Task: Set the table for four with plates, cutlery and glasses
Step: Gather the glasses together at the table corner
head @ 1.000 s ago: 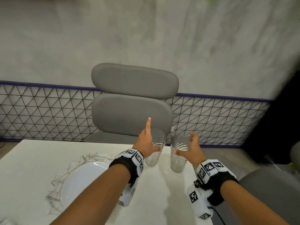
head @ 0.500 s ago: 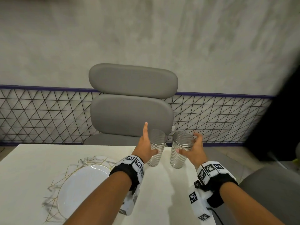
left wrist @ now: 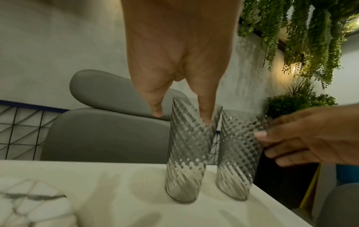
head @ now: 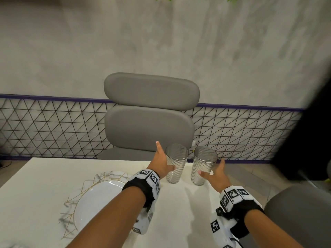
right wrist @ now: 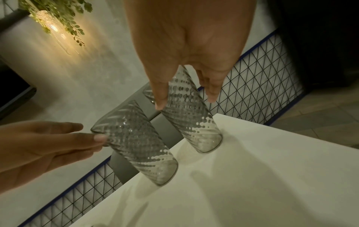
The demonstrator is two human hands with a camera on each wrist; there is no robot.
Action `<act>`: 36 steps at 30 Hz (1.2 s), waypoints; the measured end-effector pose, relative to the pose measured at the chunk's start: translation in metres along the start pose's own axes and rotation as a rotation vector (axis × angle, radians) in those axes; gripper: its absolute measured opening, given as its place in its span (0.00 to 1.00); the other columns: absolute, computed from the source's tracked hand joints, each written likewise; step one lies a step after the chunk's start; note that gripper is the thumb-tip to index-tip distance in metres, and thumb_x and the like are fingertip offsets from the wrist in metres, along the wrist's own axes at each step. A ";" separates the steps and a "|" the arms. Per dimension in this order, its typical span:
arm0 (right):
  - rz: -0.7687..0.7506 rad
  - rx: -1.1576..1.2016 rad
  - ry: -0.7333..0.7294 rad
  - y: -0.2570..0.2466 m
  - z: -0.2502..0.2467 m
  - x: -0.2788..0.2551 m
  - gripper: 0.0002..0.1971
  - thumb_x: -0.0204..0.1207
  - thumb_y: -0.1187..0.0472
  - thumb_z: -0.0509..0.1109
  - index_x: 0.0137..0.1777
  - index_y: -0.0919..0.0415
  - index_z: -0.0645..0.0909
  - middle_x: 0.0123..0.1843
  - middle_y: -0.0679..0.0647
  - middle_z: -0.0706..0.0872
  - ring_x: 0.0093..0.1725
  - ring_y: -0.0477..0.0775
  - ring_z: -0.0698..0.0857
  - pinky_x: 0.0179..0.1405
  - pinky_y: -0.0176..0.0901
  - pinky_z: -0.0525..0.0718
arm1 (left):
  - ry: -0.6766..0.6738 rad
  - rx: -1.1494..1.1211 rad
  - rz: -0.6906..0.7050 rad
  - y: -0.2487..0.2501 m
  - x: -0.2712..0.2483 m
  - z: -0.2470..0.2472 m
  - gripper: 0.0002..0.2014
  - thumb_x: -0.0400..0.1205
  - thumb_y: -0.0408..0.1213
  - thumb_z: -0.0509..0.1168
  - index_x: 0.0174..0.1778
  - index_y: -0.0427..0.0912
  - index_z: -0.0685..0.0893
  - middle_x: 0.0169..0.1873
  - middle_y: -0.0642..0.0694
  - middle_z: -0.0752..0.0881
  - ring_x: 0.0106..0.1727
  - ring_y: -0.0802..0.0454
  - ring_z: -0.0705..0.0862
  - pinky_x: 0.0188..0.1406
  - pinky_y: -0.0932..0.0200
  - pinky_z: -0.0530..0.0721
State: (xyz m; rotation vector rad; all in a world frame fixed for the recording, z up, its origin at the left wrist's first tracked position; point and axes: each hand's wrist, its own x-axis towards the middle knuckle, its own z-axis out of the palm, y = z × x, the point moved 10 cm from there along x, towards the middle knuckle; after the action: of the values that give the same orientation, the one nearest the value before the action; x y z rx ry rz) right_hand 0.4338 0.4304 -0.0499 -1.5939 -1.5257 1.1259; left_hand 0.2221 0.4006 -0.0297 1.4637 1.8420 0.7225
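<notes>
Glass tumblers (head: 176, 162) (head: 204, 164) are resting on our table (head: 44, 176); both hands (head: 162, 162) (head: 217, 174) are loosening, so we should be letting go gently.

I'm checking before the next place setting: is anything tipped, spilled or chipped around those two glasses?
Nothing stands out. The left glass and right glass both stand upright on the table, close together but apart, empty, with no visible damage. The plate sits on its placemat.

Clear glass, matt stone-look top, soft grey upholstery.
Two clear, spiral-ribbed glass tumblers (head: 176, 162) (head: 204, 165) stand on the smooth matt white table (head: 44, 178); beside them, a glossy white plate (head: 96, 201); behind, a matt grey padded chair (head: 150, 111).
</notes>
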 end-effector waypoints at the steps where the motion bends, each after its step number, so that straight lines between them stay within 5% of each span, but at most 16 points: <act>1: 0.012 -0.031 -0.008 0.000 0.000 -0.009 0.45 0.72 0.69 0.72 0.79 0.69 0.43 0.72 0.58 0.69 0.74 0.58 0.68 0.71 0.44 0.64 | -0.012 0.052 -0.020 -0.002 -0.004 -0.008 0.55 0.77 0.37 0.71 0.79 0.36 0.28 0.82 0.34 0.52 0.82 0.41 0.58 0.77 0.53 0.61; 4: 0.014 -0.116 -0.113 0.004 0.012 -0.036 0.37 0.73 0.69 0.71 0.77 0.68 0.54 0.68 0.55 0.70 0.72 0.57 0.69 0.64 0.39 0.65 | -0.030 0.214 -0.042 -0.012 -0.022 -0.045 0.52 0.79 0.41 0.68 0.80 0.33 0.31 0.82 0.34 0.49 0.83 0.42 0.56 0.78 0.53 0.58; 10: 0.094 -0.360 -0.341 0.019 0.048 -0.095 0.41 0.76 0.58 0.70 0.81 0.63 0.47 0.80 0.63 0.60 0.80 0.58 0.62 0.75 0.46 0.63 | -0.013 0.405 -0.077 -0.053 -0.082 -0.148 0.44 0.79 0.43 0.68 0.82 0.37 0.47 0.79 0.35 0.64 0.78 0.40 0.66 0.76 0.49 0.66; 13: 0.042 -0.468 -0.418 -0.002 0.066 -0.125 0.37 0.77 0.57 0.68 0.80 0.62 0.51 0.80 0.62 0.60 0.79 0.58 0.63 0.75 0.45 0.63 | -0.030 0.481 -0.055 -0.072 -0.122 -0.185 0.38 0.80 0.38 0.67 0.82 0.40 0.54 0.77 0.38 0.68 0.73 0.41 0.72 0.72 0.51 0.70; 18: -0.155 -0.775 -0.587 -0.050 0.118 -0.193 0.35 0.80 0.54 0.64 0.81 0.59 0.48 0.81 0.58 0.57 0.80 0.55 0.61 0.77 0.43 0.60 | -0.124 0.718 -0.063 -0.129 -0.203 -0.225 0.31 0.82 0.31 0.62 0.81 0.42 0.58 0.79 0.42 0.65 0.78 0.46 0.66 0.74 0.57 0.64; 21: -0.303 -0.991 -0.621 -0.069 0.152 -0.229 0.36 0.80 0.52 0.62 0.82 0.55 0.45 0.82 0.56 0.56 0.80 0.57 0.59 0.78 0.49 0.61 | -0.217 0.795 -0.091 -0.173 -0.253 -0.222 0.34 0.79 0.24 0.59 0.81 0.47 0.58 0.79 0.43 0.61 0.79 0.44 0.62 0.77 0.52 0.64; 25: -0.232 -1.151 -0.523 -0.072 0.187 -0.267 0.32 0.81 0.41 0.53 0.77 0.62 0.59 0.76 0.58 0.69 0.73 0.59 0.71 0.70 0.53 0.72 | -0.317 0.799 -0.070 -0.218 -0.315 -0.199 0.37 0.77 0.25 0.62 0.81 0.47 0.56 0.79 0.45 0.60 0.79 0.45 0.61 0.77 0.51 0.65; 29: -0.008 -1.081 -0.449 -0.049 0.201 -0.288 0.36 0.77 0.31 0.42 0.51 0.61 0.79 0.51 0.56 0.85 0.59 0.58 0.82 0.56 0.47 0.76 | -0.398 0.667 -0.062 -0.244 -0.353 -0.165 0.47 0.73 0.32 0.73 0.82 0.48 0.51 0.81 0.44 0.57 0.81 0.47 0.57 0.79 0.51 0.60; 31: 0.074 -0.990 -0.413 -0.033 0.207 -0.294 0.38 0.71 0.25 0.42 0.41 0.60 0.78 0.43 0.55 0.83 0.51 0.57 0.83 0.50 0.46 0.75 | -0.418 0.581 -0.062 -0.250 -0.365 -0.148 0.53 0.69 0.36 0.77 0.82 0.50 0.48 0.81 0.45 0.57 0.81 0.47 0.57 0.80 0.49 0.58; 34: 0.131 -0.882 -0.378 -0.023 0.218 -0.303 0.39 0.74 0.29 0.50 0.68 0.64 0.68 0.64 0.61 0.80 0.62 0.59 0.80 0.56 0.48 0.76 | -0.418 0.428 -0.060 -0.246 -0.378 -0.134 0.56 0.66 0.40 0.80 0.83 0.51 0.47 0.81 0.47 0.60 0.81 0.47 0.58 0.81 0.47 0.57; 36: 0.156 -0.795 -0.334 -0.026 0.224 -0.309 0.36 0.77 0.36 0.55 0.72 0.65 0.59 0.69 0.64 0.76 0.67 0.62 0.78 0.55 0.47 0.75 | -0.408 0.333 -0.056 -0.240 -0.383 -0.131 0.56 0.66 0.42 0.80 0.83 0.49 0.48 0.80 0.47 0.61 0.80 0.48 0.59 0.81 0.49 0.57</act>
State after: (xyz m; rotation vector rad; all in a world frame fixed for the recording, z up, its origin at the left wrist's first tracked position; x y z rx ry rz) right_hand 0.2349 0.1041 -0.0761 -2.1343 -2.2935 0.9451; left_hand 0.0316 -0.0279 -0.0695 1.6150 1.7233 0.0734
